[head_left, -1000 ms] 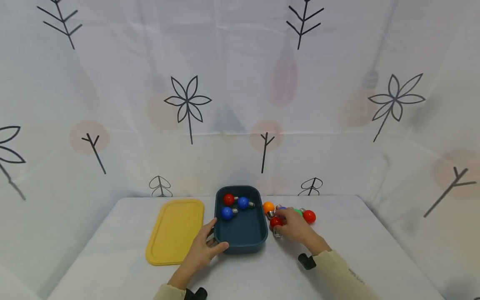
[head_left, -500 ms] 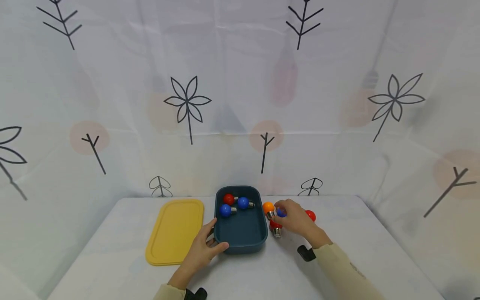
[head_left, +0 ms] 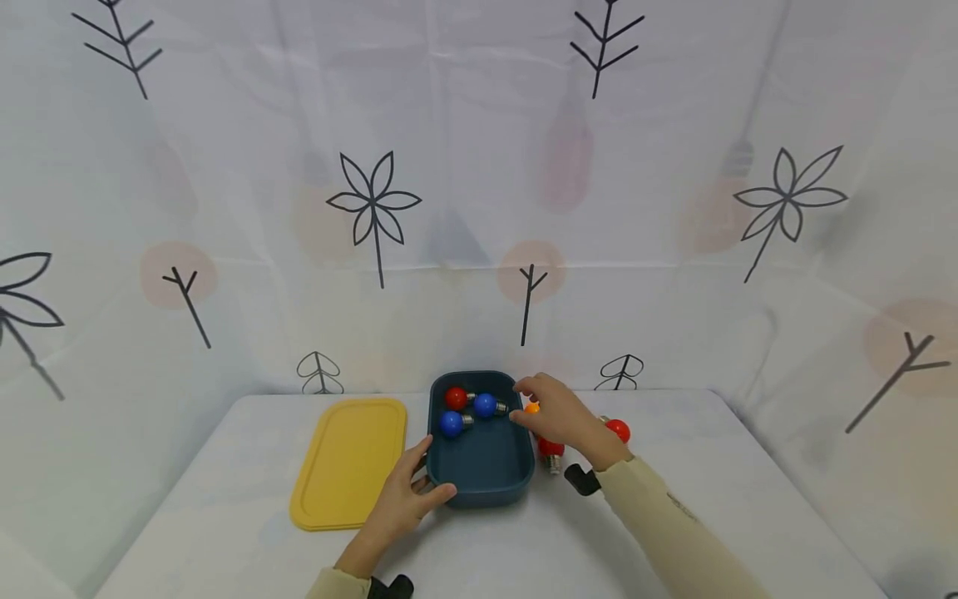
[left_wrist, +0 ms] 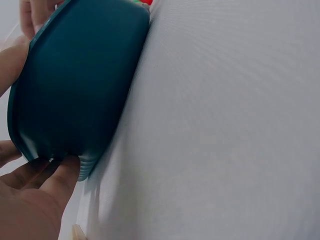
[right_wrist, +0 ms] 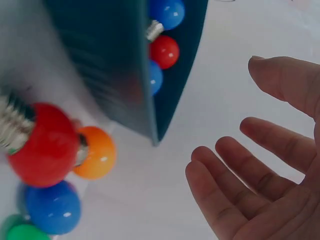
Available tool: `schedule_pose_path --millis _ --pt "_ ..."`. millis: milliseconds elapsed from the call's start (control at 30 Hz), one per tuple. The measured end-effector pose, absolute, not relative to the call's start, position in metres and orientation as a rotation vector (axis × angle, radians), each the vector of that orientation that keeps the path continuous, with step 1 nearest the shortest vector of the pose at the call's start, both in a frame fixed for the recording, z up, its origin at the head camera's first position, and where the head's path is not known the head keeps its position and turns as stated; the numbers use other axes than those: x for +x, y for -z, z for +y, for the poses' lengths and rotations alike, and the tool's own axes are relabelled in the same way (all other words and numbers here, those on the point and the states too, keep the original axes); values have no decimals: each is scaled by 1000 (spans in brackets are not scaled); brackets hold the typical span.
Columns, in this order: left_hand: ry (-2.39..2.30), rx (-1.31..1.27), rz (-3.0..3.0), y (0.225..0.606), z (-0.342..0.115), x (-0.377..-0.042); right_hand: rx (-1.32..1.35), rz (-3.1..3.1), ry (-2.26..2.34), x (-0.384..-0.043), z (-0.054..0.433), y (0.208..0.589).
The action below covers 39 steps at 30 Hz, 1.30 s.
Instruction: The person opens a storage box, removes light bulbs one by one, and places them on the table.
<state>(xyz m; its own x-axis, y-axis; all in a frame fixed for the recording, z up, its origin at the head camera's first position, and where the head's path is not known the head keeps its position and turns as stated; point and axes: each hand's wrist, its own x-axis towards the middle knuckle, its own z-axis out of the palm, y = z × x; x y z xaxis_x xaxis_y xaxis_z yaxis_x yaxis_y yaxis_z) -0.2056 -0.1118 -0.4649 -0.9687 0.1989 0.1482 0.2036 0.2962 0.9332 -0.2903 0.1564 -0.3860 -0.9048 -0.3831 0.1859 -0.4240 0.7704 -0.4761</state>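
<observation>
My left hand [head_left: 400, 503] grips the near left corner of a dark blue box [head_left: 479, 466], its thumb along the front and its fingers on the left side. In the box lie a red bulb [head_left: 456, 398] and two blue bulbs, one [head_left: 486, 405] near the back wall and one [head_left: 451, 423] by the left wall. My right hand [head_left: 557, 412] hovers at the box's right rim, fingers spread around nothing in the right wrist view. Below it on the table are a red bulb [right_wrist: 45, 150], an orange bulb [right_wrist: 95, 152], a blue bulb [right_wrist: 53, 207] and a green bulb [right_wrist: 27, 233].
A flat yellow lid-like panel [head_left: 352, 462] lies left of the box. Another red bulb [head_left: 618, 429] sits farther right on the white table [head_left: 718, 507]. Behind the table hangs a patterned white cloth [head_left: 464, 316].
My right hand has left the loose bulbs and moved left to the box's rim without a bulb. One blue bulb in the box shifted slightly. My left hand has stayed in place.
</observation>
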Motion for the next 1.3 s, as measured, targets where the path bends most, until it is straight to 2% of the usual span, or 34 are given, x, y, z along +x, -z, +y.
schedule_pose_path --millis 133,567,867,1300 --pt "1781 -387 -2539 484 -115 -217 738 -2853 -828 -294 141 379" --pt "1788 -392 -2552 487 -115 -219 1000 -2852 -868 -313 98 380" --pt "1774 -409 -2550 485 -115 -218 1065 -2867 -925 -334 79 397" --pt "1782 -419 -2535 487 -117 -218 1015 -2960 -899 -350 65 428"
